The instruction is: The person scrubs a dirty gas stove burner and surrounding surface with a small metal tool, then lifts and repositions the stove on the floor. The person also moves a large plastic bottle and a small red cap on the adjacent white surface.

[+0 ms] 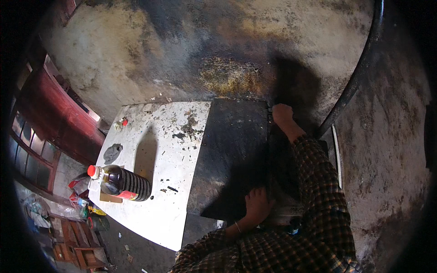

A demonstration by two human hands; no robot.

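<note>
My right hand [282, 114] is bent with its fingers curled at the far right corner of a dark, soot-stained board [235, 136], beside the wall; whether it grips anything is hidden. Near the board's front right edge rests my left hand [257, 204], fingers spread, with a thin bracelet on the wrist. To the left, a white tabletop [170, 221] bears dark flakes and smudges. A large plastic bottle [126, 182] of dark liquid with a red cap stands on it. A small red cap [125, 122] and a grey patch [112, 153] are further back.
A stained wall [232, 75] rises behind the tabletop. A dark pipe [355, 88] runs down at the right. On the floor at the lower left are a wooden stool [83, 245], a dark green container [99, 223] and plastic bags.
</note>
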